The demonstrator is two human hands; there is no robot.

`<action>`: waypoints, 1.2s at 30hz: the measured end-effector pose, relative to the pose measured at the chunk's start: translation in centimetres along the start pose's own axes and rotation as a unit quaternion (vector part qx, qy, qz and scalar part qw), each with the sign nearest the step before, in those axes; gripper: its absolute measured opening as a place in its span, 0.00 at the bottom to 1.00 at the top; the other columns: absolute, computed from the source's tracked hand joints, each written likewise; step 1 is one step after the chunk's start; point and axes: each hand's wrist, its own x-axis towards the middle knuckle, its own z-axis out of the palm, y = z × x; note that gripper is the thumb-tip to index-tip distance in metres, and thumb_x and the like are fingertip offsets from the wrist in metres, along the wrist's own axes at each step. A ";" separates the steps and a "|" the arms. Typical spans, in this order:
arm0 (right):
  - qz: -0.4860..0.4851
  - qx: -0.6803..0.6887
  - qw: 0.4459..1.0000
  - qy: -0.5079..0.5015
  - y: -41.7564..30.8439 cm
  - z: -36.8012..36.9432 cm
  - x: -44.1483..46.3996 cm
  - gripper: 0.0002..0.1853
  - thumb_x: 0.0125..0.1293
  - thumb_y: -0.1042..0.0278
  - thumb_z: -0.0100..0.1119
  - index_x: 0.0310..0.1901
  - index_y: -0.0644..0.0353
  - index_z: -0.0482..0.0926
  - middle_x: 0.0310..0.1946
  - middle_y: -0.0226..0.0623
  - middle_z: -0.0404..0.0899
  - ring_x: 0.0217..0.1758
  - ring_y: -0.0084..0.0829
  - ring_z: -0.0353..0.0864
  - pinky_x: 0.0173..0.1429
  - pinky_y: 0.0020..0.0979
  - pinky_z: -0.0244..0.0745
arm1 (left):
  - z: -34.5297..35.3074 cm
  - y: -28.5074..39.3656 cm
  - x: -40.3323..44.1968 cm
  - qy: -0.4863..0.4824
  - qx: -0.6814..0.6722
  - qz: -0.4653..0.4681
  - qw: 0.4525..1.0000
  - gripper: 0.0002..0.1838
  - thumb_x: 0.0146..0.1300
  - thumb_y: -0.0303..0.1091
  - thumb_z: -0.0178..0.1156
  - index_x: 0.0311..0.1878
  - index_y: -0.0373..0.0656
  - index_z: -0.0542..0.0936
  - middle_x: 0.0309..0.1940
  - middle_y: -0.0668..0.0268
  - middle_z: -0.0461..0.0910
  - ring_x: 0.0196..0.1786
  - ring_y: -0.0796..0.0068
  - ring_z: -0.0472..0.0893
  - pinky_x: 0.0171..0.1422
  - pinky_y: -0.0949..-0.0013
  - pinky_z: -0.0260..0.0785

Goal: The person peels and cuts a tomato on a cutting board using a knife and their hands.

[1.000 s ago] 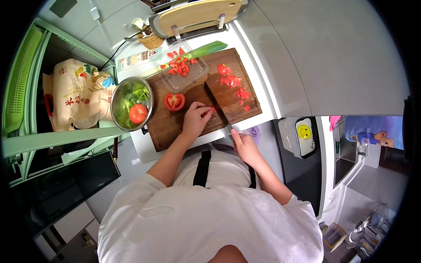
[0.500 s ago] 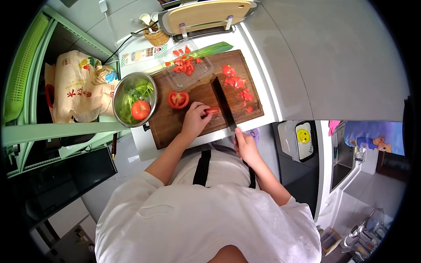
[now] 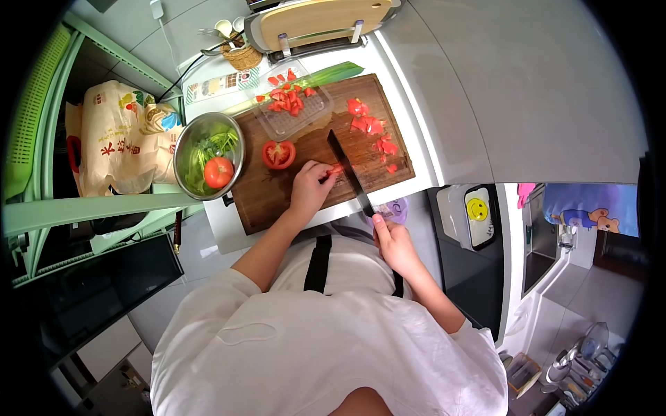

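Note:
On the wooden cutting board (image 3: 277, 196), my left hand (image 3: 311, 184) pinches a small tomato piece (image 3: 338, 168). My right hand (image 3: 394, 239) grips the handle of a kitchen knife (image 3: 349, 172), whose dark blade lies across the board right against that piece. A cut tomato half (image 3: 278, 155) rests face up to the left of my left hand. Tomato scraps (image 3: 368, 125) are spread on the board to the right of the blade. Chopped tomato (image 3: 286, 102) sits in a clear plastic tray (image 3: 276, 129) at the board's far left corner.
Left of the board stands a metal bowl (image 3: 182, 161) with a whole tomato (image 3: 218, 172) and green vegetables. A leek (image 3: 336, 73) lies behind the tray. At the back are a wicker utensil basket (image 3: 241, 58) and a rack with a light wooden board (image 3: 326, 26).
The knife has shifted left, its blade now meeting the tomato piece by my left hand. My right hand has moved slightly toward me. My left hand keeps its pinch.

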 end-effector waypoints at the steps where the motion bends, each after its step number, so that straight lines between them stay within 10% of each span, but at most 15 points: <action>1: 0.008 -0.005 1.000 -0.005 -0.6 -0.2 -0.2 0.33 0.77 0.42 0.45 0.26 0.68 0.75 0.16 0.43 0.72 0.21 0.37 0.72 0.31 0.39 0.68 | 0.0 0.1 0.0 0.001 0.001 -0.002 1.000 0.09 0.56 0.27 0.70 0.39 0.36 0.84 0.34 0.59 0.79 0.34 0.65 0.83 0.41 0.67 0.78; 11: 0.004 -0.024 1.000 0.003 -0.8 0.4 1.0 0.34 0.76 0.43 0.46 0.27 0.72 0.77 0.19 0.55 0.76 0.26 0.54 0.78 0.37 0.46 0.72 | 0.1 0.2 0.0 0.006 -0.002 0.002 1.000 0.08 0.56 0.27 0.69 0.39 0.37 0.85 0.33 0.60 0.79 0.33 0.65 0.83 0.38 0.67 0.77; 14: -0.028 -0.004 1.000 0.010 -0.4 0.8 1.7 0.32 0.78 0.43 0.44 0.23 0.65 0.74 0.13 0.31 0.69 0.19 0.27 0.68 0.28 0.34 0.65 | 0.1 0.1 0.1 0.007 0.004 0.009 1.000 0.07 0.57 0.27 0.69 0.39 0.38 0.86 0.33 0.59 0.79 0.32 0.64 0.82 0.38 0.66 0.76; 26: -0.015 0.030 0.999 -0.022 0.3 1.6 3.8 0.32 0.78 0.44 0.42 0.22 0.63 0.71 0.14 0.30 0.68 0.14 0.22 0.65 0.21 0.28 0.60 | -0.1 0.1 -0.1 0.001 0.012 -0.009 1.000 0.08 0.58 0.26 0.69 0.42 0.38 0.86 0.33 0.62 0.79 0.32 0.71 0.82 0.40 0.71 0.76; 32: -0.041 -0.039 0.998 0.025 1.6 2.6 3.8 0.33 0.78 0.44 0.44 0.23 0.66 0.75 0.15 0.34 0.71 0.18 0.28 0.69 0.27 0.34 0.66 | 0.0 0.2 -0.1 0.008 0.001 -0.011 1.000 0.08 0.58 0.27 0.68 0.41 0.38 0.86 0.34 0.60 0.79 0.33 0.66 0.82 0.39 0.68 0.76; 36: -0.017 -0.032 0.999 -0.006 -0.6 2.5 4.7 0.34 0.76 0.43 0.45 0.34 0.76 0.80 0.29 0.68 0.79 0.41 0.67 0.79 0.47 0.50 0.73 | -0.2 0.0 -0.3 0.002 -0.013 0.002 1.000 0.09 0.57 0.27 0.68 0.41 0.37 0.85 0.35 0.58 0.80 0.33 0.62 0.83 0.39 0.66 0.76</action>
